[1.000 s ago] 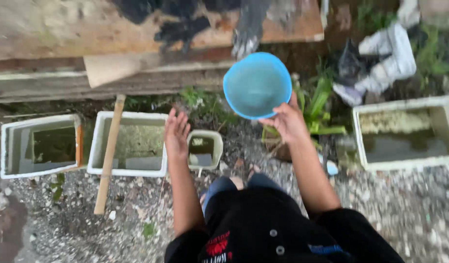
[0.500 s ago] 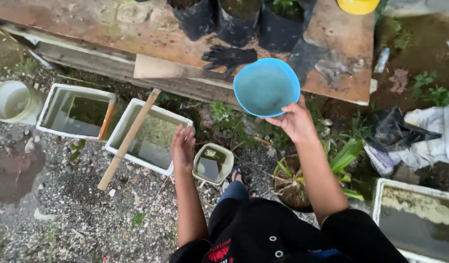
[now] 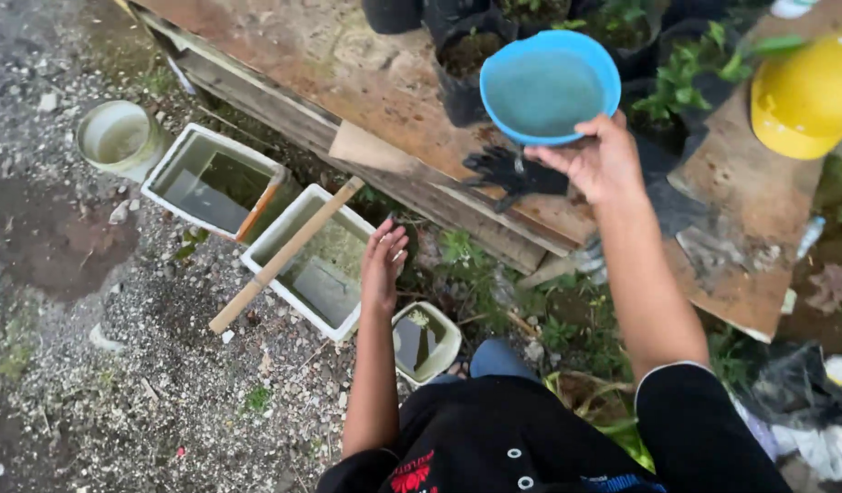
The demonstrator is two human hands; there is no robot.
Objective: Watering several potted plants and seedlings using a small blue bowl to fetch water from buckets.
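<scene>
Head view looks down on a wooden board (image 3: 348, 64) that serves as a table, and the gravel ground (image 3: 120, 383) lies before its near edge. On the board stand black plant bags (image 3: 462, 68) with soil and green plants. A black glove (image 3: 508, 169) lies close to the near edge, and a yellow helmet (image 3: 805, 91) rests near the right end. Below the near edge, on the ground, there are two white foam boxes (image 3: 211, 178) with dark water, and a wooden stick (image 3: 284, 256) lies across the nearer one. A small square tub (image 3: 426, 342) with water stands just beside them.

The right hand (image 3: 599, 160) holds a blue bowl (image 3: 549, 87) of cloudy water above the plant bags; its fingers are closed on the near rim of the bowl. The left hand (image 3: 384, 260) hangs free over the corner of the nearer box, with spread fingers that hold nothing.

In my judgement the step in hand is to carry water to the plants. Any tipping of the bowl calls for a level grip and a slow tilt over the soil.
</scene>
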